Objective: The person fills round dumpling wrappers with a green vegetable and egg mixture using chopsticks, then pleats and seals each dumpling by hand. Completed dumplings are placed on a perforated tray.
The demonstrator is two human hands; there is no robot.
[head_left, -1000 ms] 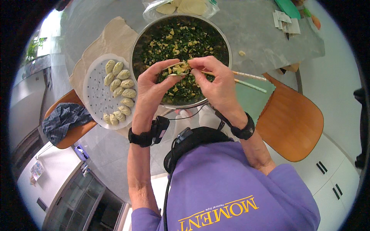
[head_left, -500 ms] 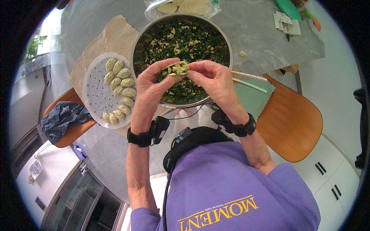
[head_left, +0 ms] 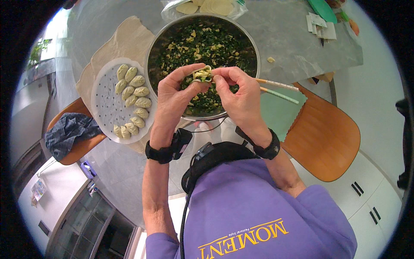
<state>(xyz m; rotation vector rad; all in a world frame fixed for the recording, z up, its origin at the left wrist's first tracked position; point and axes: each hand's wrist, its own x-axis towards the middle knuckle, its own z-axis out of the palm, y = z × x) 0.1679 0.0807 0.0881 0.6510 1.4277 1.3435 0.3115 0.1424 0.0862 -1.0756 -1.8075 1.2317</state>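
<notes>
Over a large steel bowl (head_left: 258, 56) of chopped green and yellow filling (head_left: 202, 47), both my hands hold one partly folded dumpling (head_left: 202, 74). Its wrapper gapes, and filling shows inside. My left hand (head_left: 176, 88) cradles it between thumb and fingers. At its right end, the thumb and forefinger of my right hand (head_left: 239, 88) pinch the wrapper's edge. Left of the bowl, several pleated dumplings (head_left: 141, 91) lie on a round white perforated sheet (head_left: 108, 99).
A beige cloth (head_left: 123, 39) lies under the sheet. Flat round wrappers (head_left: 215, 6) rest in a plastic bag beyond the bowl. A pair of chopsticks (head_left: 280, 95) juts out at the bowl's right, over a pale green mat (head_left: 276, 114). Wooden chairs (head_left: 327, 134) flank the table.
My right hand has turned slightly, and its fingers pinch the wrapper's right end more closely. The dumpling is tilted, with its open side showing more. The bowl sits slightly higher in view.
</notes>
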